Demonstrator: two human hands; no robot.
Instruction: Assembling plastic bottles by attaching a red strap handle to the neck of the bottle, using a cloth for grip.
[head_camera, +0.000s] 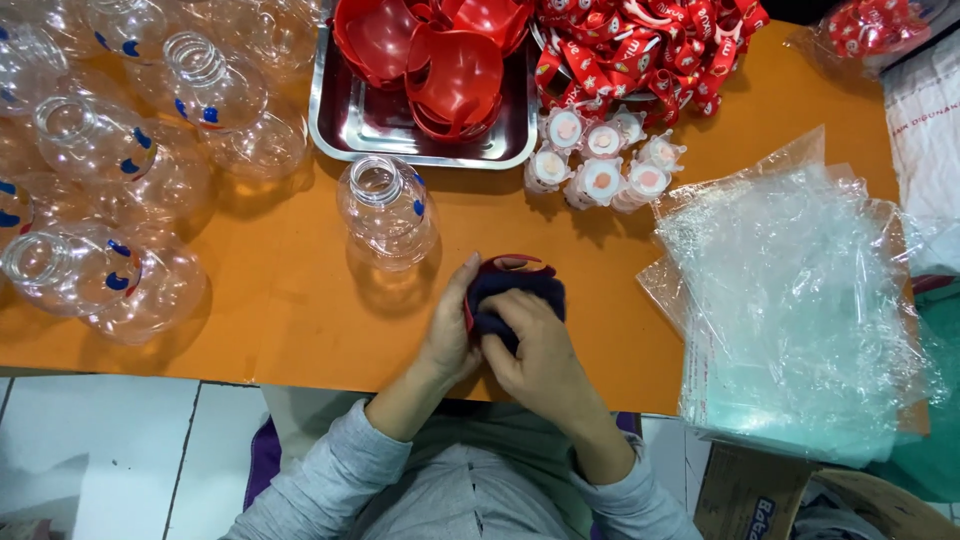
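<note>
Both hands meet at the near edge of the orange bench, closed together on a dark blue cloth wad pressed into a small red plastic cap-shaped piece: the left hand cups the piece from its side with fingers curled up along the rim, while the right hand lies over the cloth and bears down on it. The step in hand looks like wiping or polishing the red piece, though the cloth hides most of it, so it may be that something is being pushed into it instead. Just beyond the hands stands an upright clear plastic jar with a blue mark, open-mouthed and apart from them; more such jars crowd the far left. A steel tray holds further red pieces, and small clear capped fittings cluster beside it. A stack of clear plastic bags lies on the right. The next move seems to call for turning the piece in the left hand's grip so that the cloth reaches the untouched side
</note>
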